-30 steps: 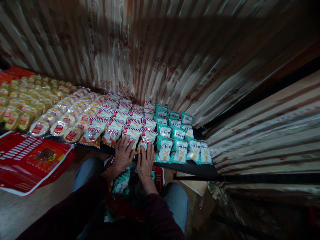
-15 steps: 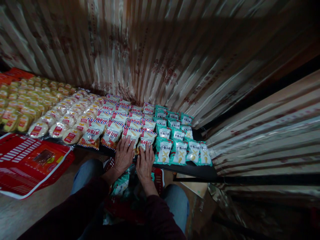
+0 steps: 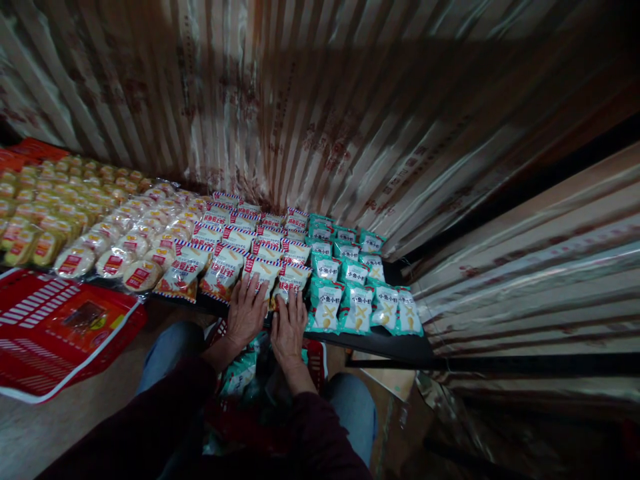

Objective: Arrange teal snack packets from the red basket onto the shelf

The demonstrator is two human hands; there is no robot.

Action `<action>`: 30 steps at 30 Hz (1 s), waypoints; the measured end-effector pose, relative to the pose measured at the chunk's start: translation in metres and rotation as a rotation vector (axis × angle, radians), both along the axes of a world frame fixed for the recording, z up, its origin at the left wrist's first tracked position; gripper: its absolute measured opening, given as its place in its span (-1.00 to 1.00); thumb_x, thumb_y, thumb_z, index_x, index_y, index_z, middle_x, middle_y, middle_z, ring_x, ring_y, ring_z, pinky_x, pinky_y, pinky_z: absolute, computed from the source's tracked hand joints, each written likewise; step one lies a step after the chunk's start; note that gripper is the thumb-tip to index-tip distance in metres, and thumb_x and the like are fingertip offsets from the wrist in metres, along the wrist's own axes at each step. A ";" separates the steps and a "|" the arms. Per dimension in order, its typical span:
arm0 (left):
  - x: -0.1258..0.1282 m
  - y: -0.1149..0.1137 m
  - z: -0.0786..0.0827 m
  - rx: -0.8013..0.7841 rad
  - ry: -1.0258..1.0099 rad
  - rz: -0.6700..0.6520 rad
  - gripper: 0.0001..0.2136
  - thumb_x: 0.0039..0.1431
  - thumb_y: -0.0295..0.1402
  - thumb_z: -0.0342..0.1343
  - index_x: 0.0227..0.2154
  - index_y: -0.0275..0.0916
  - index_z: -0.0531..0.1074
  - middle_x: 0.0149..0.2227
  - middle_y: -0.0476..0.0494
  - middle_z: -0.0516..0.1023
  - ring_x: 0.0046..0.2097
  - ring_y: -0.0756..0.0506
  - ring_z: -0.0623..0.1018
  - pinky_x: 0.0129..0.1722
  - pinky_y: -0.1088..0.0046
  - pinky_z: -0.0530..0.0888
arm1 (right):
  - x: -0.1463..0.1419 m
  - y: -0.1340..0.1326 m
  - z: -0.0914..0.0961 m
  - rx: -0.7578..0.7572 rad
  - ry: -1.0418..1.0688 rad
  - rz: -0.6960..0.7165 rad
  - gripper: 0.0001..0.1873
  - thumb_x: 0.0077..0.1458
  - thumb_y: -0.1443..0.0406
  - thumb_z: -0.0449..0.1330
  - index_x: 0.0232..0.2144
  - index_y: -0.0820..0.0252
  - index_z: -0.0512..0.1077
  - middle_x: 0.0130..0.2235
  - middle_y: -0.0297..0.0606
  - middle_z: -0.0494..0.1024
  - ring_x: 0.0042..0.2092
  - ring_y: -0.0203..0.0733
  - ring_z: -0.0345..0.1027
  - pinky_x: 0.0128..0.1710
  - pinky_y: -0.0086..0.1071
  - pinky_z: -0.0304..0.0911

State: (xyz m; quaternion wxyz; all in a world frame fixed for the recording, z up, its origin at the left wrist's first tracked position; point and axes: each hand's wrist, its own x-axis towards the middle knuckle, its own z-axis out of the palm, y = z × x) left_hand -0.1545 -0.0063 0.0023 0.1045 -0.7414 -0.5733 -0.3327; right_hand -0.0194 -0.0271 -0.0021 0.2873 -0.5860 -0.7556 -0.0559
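Note:
Both hands rest on the front row of white snack bags with striped red-and-blue top edges. My left hand (image 3: 247,310) lies with fingers stretched over the lower part of one snack bag (image 3: 261,268). Beside it, my right hand (image 3: 289,327) presses its outstretched fingers on the neighbouring snack bag (image 3: 293,275). Neither hand is wrapped round a bag. To the right stand rows of green-and-white snack bags (image 3: 327,303). Left of the hands, two more white bags (image 3: 184,270) lean in the same front row.
The goods sit on a black shelf (image 3: 385,343). Round wrapped cakes (image 3: 115,257) and yellow packets (image 3: 47,217) fill its left part. A red basket (image 3: 107,347) is at lower left; another red basket (image 3: 317,360) with green bags is between my knees. Wrinkled plastic sheeting (image 3: 320,100) hangs behind.
The view has shifted very slightly. Both hands stay on the same two snack bags, with hardly any movement of the fingers.

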 end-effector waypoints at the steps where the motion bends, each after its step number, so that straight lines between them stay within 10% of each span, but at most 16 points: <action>1: 0.000 0.000 0.000 0.010 0.000 -0.001 -0.55 0.22 -0.39 0.01 0.18 -0.29 0.23 0.32 -0.31 0.02 0.35 -0.30 -0.11 0.24 0.03 0.10 | 0.000 0.000 0.000 0.001 0.001 0.003 -0.56 0.23 0.39 -0.07 0.15 0.22 0.25 0.34 -0.08 -0.02 0.37 -0.02 -0.34 0.22 0.01 -0.07; 30: -0.006 -0.006 -0.013 0.037 -0.016 -0.032 -0.55 0.21 -0.29 0.06 0.17 -0.12 0.27 0.31 -0.26 0.08 0.34 -0.31 -0.04 0.26 -0.01 0.04 | 0.009 -0.017 -0.001 0.059 -0.007 0.055 -0.43 0.21 0.41 -0.04 0.27 0.16 0.06 0.34 -0.11 -0.04 0.37 0.06 -0.36 0.21 0.12 -0.03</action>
